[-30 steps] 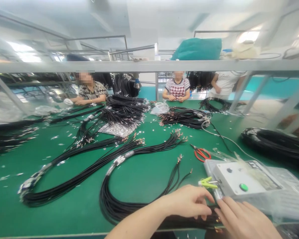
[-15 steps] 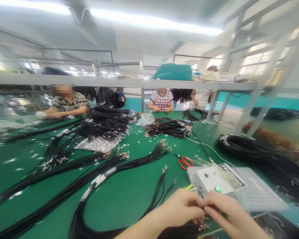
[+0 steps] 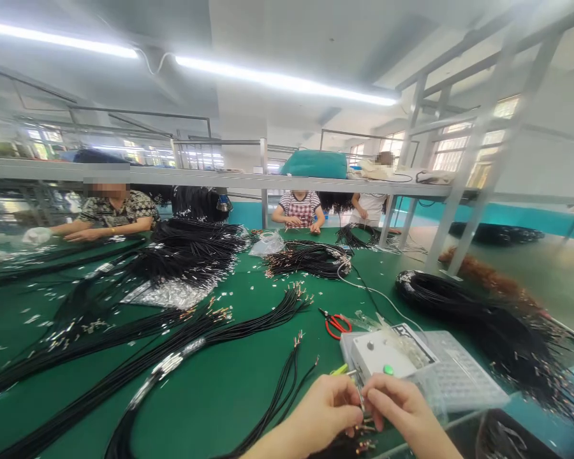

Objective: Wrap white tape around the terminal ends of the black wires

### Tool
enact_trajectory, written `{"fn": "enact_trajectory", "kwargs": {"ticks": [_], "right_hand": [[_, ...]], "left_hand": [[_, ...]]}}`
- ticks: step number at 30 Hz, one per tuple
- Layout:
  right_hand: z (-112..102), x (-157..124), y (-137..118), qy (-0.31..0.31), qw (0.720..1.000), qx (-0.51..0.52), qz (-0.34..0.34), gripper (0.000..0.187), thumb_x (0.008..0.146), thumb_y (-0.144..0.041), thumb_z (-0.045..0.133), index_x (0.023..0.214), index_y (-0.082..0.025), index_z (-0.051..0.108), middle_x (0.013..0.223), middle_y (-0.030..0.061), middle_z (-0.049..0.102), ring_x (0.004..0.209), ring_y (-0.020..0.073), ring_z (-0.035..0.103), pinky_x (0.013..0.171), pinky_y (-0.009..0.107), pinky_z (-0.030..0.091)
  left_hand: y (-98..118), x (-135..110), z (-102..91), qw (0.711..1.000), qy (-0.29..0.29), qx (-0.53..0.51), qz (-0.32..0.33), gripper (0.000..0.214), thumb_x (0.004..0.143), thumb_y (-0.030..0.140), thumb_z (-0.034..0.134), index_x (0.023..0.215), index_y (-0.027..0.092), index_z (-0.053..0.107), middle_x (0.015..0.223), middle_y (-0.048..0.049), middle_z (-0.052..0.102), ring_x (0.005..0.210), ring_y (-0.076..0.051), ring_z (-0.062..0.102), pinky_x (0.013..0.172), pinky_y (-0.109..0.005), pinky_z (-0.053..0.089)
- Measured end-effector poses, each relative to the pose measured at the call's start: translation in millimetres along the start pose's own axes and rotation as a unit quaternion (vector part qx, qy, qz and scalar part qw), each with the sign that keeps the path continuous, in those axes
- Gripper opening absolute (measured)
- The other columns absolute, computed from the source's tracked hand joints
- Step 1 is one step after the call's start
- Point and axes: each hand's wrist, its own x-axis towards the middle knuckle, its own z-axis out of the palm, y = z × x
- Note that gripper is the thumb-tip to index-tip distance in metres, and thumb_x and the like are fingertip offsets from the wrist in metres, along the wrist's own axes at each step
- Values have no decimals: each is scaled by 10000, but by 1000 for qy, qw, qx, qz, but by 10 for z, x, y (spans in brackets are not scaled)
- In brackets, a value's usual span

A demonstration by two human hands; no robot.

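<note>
- Wire end, thin and bright-tipped [image 3: 360, 396]: between left hand [image 3: 323, 411] and right hand [image 3: 402, 401], just in front of white control box [image 3: 377, 357]
- Hands: close together, fingertips around the wire end; which fingers clamp it, impossible to tell
- Yellow spring clip [image 3: 338, 370]: at the box's near corner, just beside the wire end
- Red-handled scissors [image 3: 335, 325]: on green worktop [image 3: 210, 408], beyond the box, untouched
- Black wire bundles [image 3: 172, 357]: long loops across the worktop, ends apparently already carrying metal terminals
- Black wire coil [image 3: 459, 312]: heaped right of the box, fanned ends tipped with terminals
- Clear bag of terminals [image 3: 169, 294]: apparently still unused stock, among the bundles
- Loose terminals [image 3: 366, 437]: scattered below the hands
- Progress: apparently many wires finished, with stock still remaining
</note>
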Motion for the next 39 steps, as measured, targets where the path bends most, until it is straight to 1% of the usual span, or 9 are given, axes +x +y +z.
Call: {"fn": "enact_trajectory", "kwargs": {"ticks": [3, 6, 8, 11, 20, 27, 32, 36, 39], "right_hand": [[107, 44, 103, 52, 999, 2, -9, 506, 826, -656, 616, 674, -173, 615, 548, -16, 518, 529, 135, 506, 539, 243, 396], [210, 125, 215, 66, 998, 12, -8, 541, 796, -698, 621, 663, -174, 593, 524, -30, 489, 489, 117, 457, 517, 239, 375], [265, 190, 272, 66, 998, 10, -14, 557, 785, -715, 617, 660, -173, 591, 534, -27, 496, 485, 112, 443, 512, 239, 375], [323, 288, 310, 62, 998, 1, -25, 553, 788, -711, 614, 666, -171, 607, 577, -14, 535, 497, 113, 459, 510, 239, 381], [509, 521, 390, 18, 998, 48, 26, 573, 719, -741, 662, 730, -168, 643, 495, -14, 556, 446, 123, 490, 485, 242, 347], [715, 610, 265, 62, 996, 36, 44, 500, 746, -673, 672, 680, -181, 611, 469, -33, 520, 446, 122, 479, 505, 249, 350], [711, 711, 117, 80, 996, 9, 38, 455, 730, -642, 692, 728, -191, 628, 519, -33, 532, 480, 136, 496, 535, 271, 388], [696, 779, -34, 31, 998, -12, 60, 490, 696, -637, 732, 863, -178, 694, 566, -13, 575, 544, 176, 576, 574, 299, 462], [713, 776, -131, -25, 997, 0, 67, 427, 745, -603, 710, 717, -181, 651, 560, -14, 573, 522, 159, 581, 580, 295, 487]], "left_hand": [[-21, -32, -6, 1000, 17, -12, 12, 137, 568, 258, 577, 652, 159, 532, 589, 9, 578, 535, -101, 505, 566, -235, 409], [-41, -52, -13, 999, 37, -7, -13, 158, 590, 295, 554, 682, 169, 524, 625, -3, 594, 502, -95, 494, 442, -201, 345], [-43, -54, -21, 998, 51, -9, -27, 196, 579, 299, 573, 721, 177, 517, 665, -6, 613, 460, -89, 490, 351, -183, 278], [-42, -46, -55, 997, 72, -38, -19, 244, 562, 306, 622, 722, 187, 483, 665, -4, 634, 401, -82, 492, 292, -171, 258], [-176, -8, -340, 987, 77, -143, 4, 423, 546, 486, 765, 625, 152, 519, 601, -64, 649, 461, -103, 554, 330, -166, 348], [-275, 40, -514, 975, 95, -199, 16, 507, 512, 564, 791, 626, 152, 518, 579, -64, 642, 425, -120, 571, 295, -172, 316], [-210, -17, -631, 959, 171, -227, 23, 495, 574, 558, 771, 698, 125, 566, 568, -48, 625, 418, -117, 579, 291, -159, 269], [-172, -54, -644, 959, 168, -229, 20, 453, 557, 507, 789, 652, 139, 541, 567, -49, 630, 421, -116, 575, 292, -158, 287], [-168, -67, -628, 965, 131, -228, 15, 433, 526, 456, 811, 637, 146, 530, 579, -46, 632, 448, -123, 587, 303, -160, 333]]}}
